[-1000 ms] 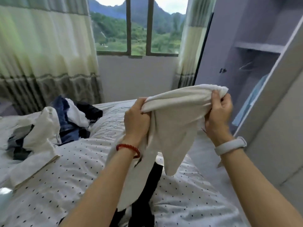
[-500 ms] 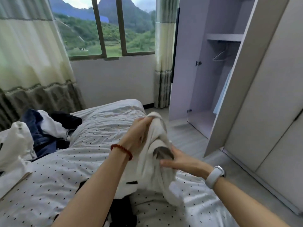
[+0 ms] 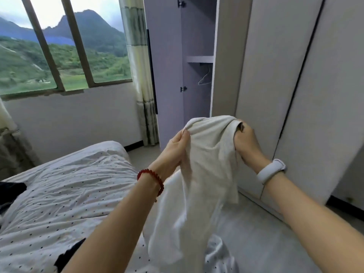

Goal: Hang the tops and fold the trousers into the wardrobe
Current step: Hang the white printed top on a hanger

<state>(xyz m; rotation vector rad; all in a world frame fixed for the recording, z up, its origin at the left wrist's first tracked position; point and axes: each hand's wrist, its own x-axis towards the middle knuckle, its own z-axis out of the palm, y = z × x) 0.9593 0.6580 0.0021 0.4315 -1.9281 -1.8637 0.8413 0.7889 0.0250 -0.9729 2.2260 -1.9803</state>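
Your left hand (image 3: 175, 146) pinches one upper edge of the cream top (image 3: 208, 158), thumb and fingers curled into the cloth; your right hand (image 3: 246, 142) grips the opposite edge, fingers wrapped round the hem. The top hangs between them at about 1 o'clock from you, its lower part drooping blurred toward the bed (image 3: 65, 184).

At 12 o'clock the wardrobe (image 3: 197, 99) stands with a door (image 3: 167, 75) swung open; inside, a shelf (image 3: 200, 59) and under it a wire hanger (image 3: 204, 78). A pale panel (image 3: 226, 56) rises just beside that opening, close behind the raised cloth, and closed wardrobe fronts (image 3: 325, 95) run on toward 3 o'clock, near your right wrist with its white band (image 3: 270, 171). A curtain (image 3: 141, 85) hangs beside the open door.

Bare grey floor (image 3: 266, 233) lies between the bed's edge and the wardrobe. The spotted sheet spreads from 8 to 10 o'clock, with dark clothing (image 3: 10, 192) at its left edge and another dark piece (image 3: 69, 253) under your left forearm. The window (image 3: 65, 50) at 10 o'clock shows green hills.
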